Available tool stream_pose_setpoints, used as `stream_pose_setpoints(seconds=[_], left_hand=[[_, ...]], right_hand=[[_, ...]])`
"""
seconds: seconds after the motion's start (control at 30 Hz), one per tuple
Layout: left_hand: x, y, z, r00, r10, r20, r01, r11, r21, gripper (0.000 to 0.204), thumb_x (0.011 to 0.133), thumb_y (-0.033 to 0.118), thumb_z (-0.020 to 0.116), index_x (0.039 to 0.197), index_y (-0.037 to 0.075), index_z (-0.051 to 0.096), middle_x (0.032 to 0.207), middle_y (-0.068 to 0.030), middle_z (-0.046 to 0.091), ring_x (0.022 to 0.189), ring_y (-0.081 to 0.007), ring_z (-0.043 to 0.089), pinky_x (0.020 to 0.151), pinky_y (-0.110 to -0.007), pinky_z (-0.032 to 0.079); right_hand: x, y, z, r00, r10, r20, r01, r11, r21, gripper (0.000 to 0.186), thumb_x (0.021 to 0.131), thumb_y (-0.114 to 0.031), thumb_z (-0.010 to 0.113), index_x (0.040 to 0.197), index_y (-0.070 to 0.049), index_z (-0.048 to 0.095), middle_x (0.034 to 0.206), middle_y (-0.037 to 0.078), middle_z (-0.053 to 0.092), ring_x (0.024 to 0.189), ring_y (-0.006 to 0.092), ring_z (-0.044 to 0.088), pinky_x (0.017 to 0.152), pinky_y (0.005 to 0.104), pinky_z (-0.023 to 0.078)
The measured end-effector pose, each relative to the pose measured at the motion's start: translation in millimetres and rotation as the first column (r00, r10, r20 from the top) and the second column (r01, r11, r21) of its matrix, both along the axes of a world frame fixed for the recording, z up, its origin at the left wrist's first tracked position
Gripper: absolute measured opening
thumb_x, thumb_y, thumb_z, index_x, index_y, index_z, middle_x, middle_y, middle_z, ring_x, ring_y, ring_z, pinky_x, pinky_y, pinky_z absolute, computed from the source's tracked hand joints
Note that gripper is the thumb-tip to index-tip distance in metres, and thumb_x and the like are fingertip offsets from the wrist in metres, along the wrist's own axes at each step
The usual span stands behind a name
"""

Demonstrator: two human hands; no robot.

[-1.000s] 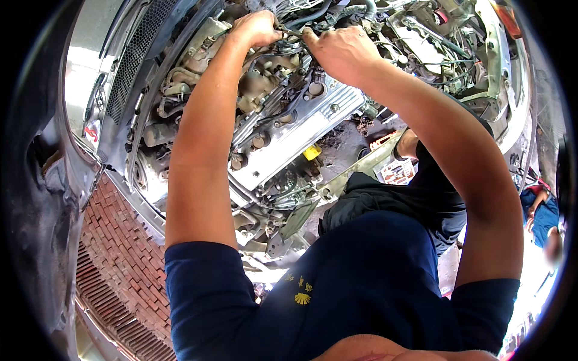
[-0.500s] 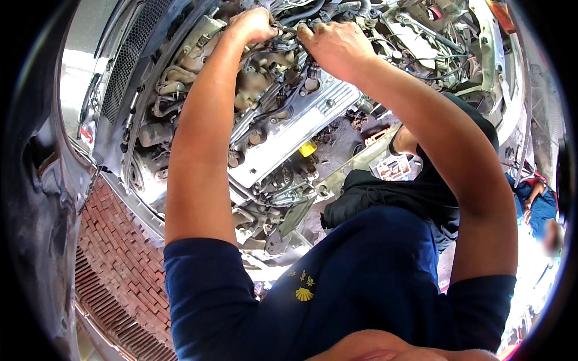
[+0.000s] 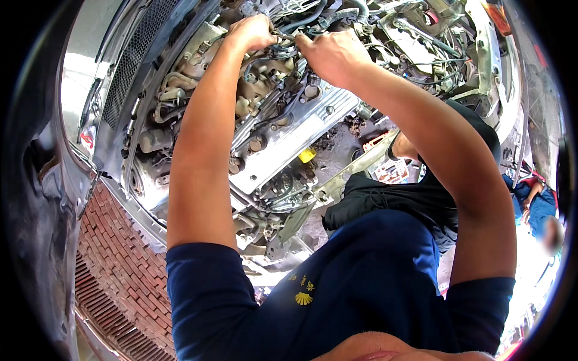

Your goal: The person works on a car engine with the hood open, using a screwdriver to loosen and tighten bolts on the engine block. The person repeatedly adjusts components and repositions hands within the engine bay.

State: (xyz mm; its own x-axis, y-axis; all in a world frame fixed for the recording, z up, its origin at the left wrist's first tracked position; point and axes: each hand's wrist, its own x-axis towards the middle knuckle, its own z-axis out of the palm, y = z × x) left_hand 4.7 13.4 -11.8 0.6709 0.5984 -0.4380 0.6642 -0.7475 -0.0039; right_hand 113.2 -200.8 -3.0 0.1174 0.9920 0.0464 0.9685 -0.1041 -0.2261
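Note:
Both my arms reach into an open car engine bay. My left hand (image 3: 253, 33) is closed at the far side of the engine, its fingertips at a dark hose or cable end; what it grips is mostly hidden. Just right of it, my right hand (image 3: 337, 55) has its fingers curled and its thumb pointing toward the left hand. Whatever it pinches is covered by the fingers. Between the hands run dark wires and fittings. Nearer to me lies the silver engine cover (image 3: 295, 135), with a yellow cap (image 3: 307, 155) at its right edge.
Corrugated hoses (image 3: 346, 13) and wiring surround my hands. A black mesh cowl grille (image 3: 135, 54) lies at the left, above a red brick floor (image 3: 129, 240). The body's metal front bar (image 3: 355, 165) crosses near my waist. Another person (image 3: 542, 207) in blue is at the far right.
Both hands stay at nearly the same spot on the engine. The right hand has shifted slightly down and left, its fingers more curled. The view has moved a little.

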Motion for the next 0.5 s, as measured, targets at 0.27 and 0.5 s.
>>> stream_pose_setpoints(seconds=[0.27, 0.5], left_hand=[[-5.7, 9.0, -12.5, 1.000, -0.013, 0.023, 0.012, 1.000, 0.025, 0.043, 0.086, 0.044, 0.080, 0.117, 0.013, 0.080, 0.106, -0.0156, 0.079, 0.103, -0.0319, 0.075, 0.095, -0.044, 0.056], [-6.6, -2.5, -2.2, 1.000, -0.004, 0.022, 0.003, 0.999, 0.054, 0.043, 0.088, 0.046, 0.080, 0.114, 0.012, 0.080, 0.102, -0.0150, 0.080, 0.102, -0.0313, 0.076, 0.094, -0.043, 0.056]], right_hand=[[3.6, 22.3, 0.6, -0.013, -0.597, -0.802, 0.194, 0.785, -0.588, 0.041, 0.104, -0.042, 0.063, 0.097, -0.002, 0.070, 0.082, 0.008, 0.064, 0.060, 0.0148, 0.050, 0.054, 0.0363, 0.040], [11.4, -9.1, -10.7, 0.996, 0.056, 0.072, -0.073, 0.963, 0.260, 0.024, 0.100, -0.009, 0.053, 0.122, -0.003, 0.060, 0.095, 0.018, 0.075, 0.093, 0.0383, 0.077, 0.076, 0.0489, 0.061]])
